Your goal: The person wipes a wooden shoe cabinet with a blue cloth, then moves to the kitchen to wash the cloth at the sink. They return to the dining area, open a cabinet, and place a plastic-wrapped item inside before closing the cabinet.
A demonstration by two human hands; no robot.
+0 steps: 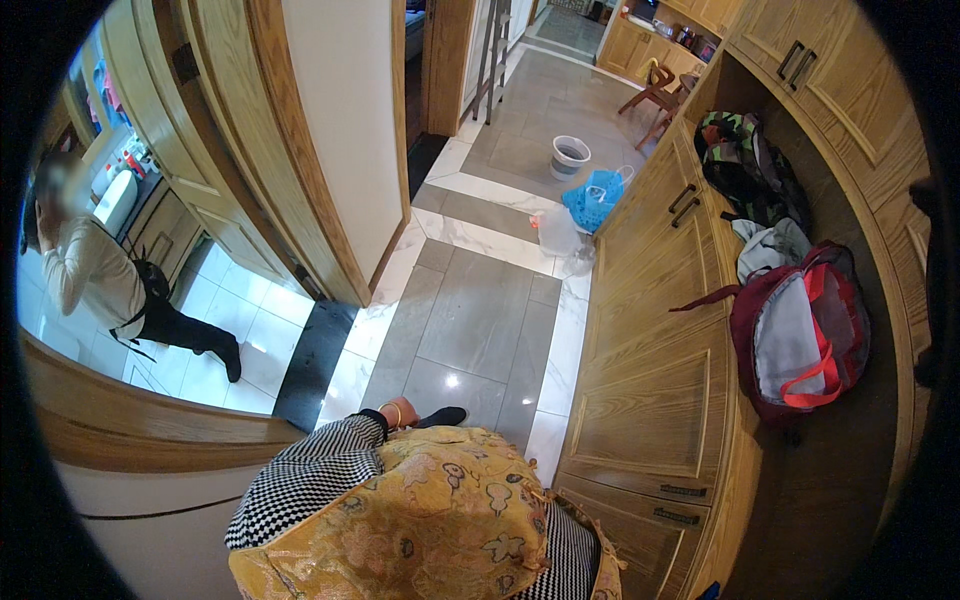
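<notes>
A yellow patterned cloth (442,517) with a tasselled edge is draped over my front, across both checkered sleeves. My left hand (403,411) shows only partly beyond its far edge, with a gold-coloured bracelet (391,413) at the wrist. The fingers are hidden, so a grip cannot be made out. Close beside that hand, a dark-shod foot (444,417) rests on the grey tile floor (465,315). My right hand is out of view; only the right sleeve (564,559) shows below the cloth.
Wooden cabinets (652,420) line the right side, with an open red backpack (799,337) and a camouflage backpack (750,165) in their niche. Ahead stand a bucket (569,157), a blue basket (594,201) and a plastic bag (556,232). A person (97,270) stands through the left doorway.
</notes>
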